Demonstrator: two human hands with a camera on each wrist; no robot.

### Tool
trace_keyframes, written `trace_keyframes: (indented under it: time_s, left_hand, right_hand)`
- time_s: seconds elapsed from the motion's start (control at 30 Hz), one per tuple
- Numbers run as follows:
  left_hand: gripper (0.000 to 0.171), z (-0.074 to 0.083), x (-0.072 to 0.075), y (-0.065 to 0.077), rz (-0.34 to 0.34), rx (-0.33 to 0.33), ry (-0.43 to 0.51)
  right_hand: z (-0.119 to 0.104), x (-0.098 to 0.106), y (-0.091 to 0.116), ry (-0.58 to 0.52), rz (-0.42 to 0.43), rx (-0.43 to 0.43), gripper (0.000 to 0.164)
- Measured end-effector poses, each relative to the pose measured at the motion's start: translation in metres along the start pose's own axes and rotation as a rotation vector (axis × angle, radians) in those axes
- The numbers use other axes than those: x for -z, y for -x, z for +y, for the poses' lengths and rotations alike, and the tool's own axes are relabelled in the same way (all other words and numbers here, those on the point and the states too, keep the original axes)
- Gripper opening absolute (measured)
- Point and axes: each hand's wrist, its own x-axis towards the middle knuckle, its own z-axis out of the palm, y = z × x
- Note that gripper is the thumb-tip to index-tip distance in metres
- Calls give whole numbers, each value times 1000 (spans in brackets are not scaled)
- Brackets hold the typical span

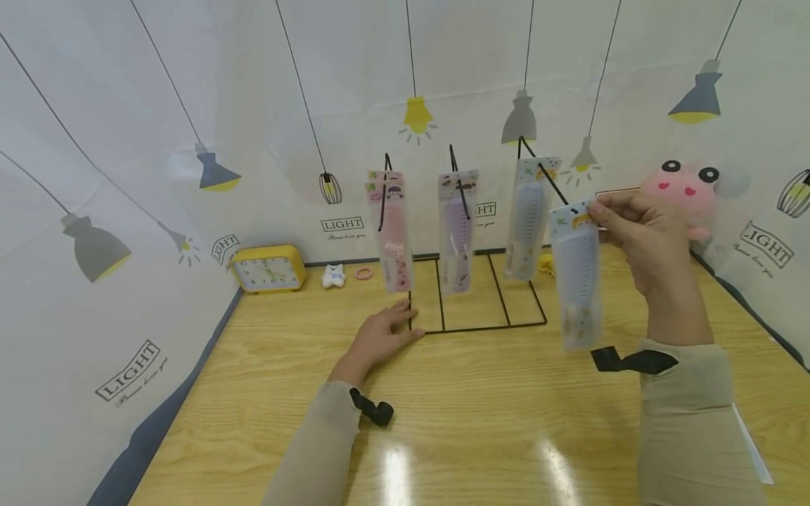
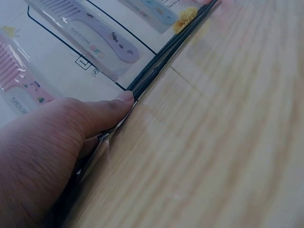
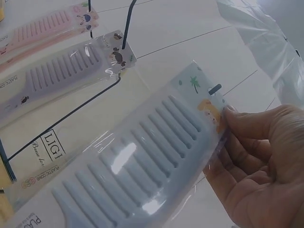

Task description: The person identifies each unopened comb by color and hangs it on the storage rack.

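My right hand (image 1: 654,235) pinches the top right corner of a packaged light-blue comb (image 1: 577,277) between thumb and fingers. The tip of a black hook (image 3: 215,89) pokes through the hole in that pack's card. Behind it, another packaged blue comb (image 1: 527,225) hangs further back on the same hook. My left hand (image 1: 380,334) lies low at the near left corner of the black wire rack (image 1: 484,328), its thumb (image 2: 111,111) along the base wire. Packaged pink combs (image 1: 395,242) hang on the left hook, and packaged purple combs (image 1: 457,242) on the middle one.
A yellow clock (image 1: 268,269) stands at the back left, near a small white bear figure (image 1: 333,275) and a pink ring (image 1: 363,273). The pink plush toy (image 1: 680,200) sits behind my right hand. A yellow flower (image 2: 185,20) lies behind the rack, close to the printed wall covering.
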Motion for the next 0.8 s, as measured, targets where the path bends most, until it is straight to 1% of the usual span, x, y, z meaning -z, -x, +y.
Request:
trace_keyframes:
  time_s: [0.13,0.23,0.3,0.37,0.43,0.57,0.63,0.7,0.8]
  left_hand:
    - [63,1,0,1,-5,0,-3]
    - [64,2,1,1,-6,2,-7]
    - [64,3,1,1,-6,1,-7]
    - [63,3,2,1,-5,-1,-7]
    - [62,4,2,1,-4,0,-5]
    - [60,3,1,0,3,3,-4]
    - [60,3,1,0,6,5,-4]
    - [60,4,1,1,6,6,0]
    - [61,4,1,2,3,8,8]
  right_hand:
    - [7,-1,-2,-10,3,14,20]
    - [14,-3,-4,-48,-10,52,16]
    - [19,-4,-5,-78,-37,70,13]
    - [24,-2,-7,-103,-82,79,11]
    - [30,2,-9,-94,-144,46,10]
    - [45,15,-12,7,-321,-84,10]
    - [54,21,-13,78,-406,-140,11]
    - [62,26,-14,142,-450,-186,11]
    - [72,31,-16,237,-465,-213,16]
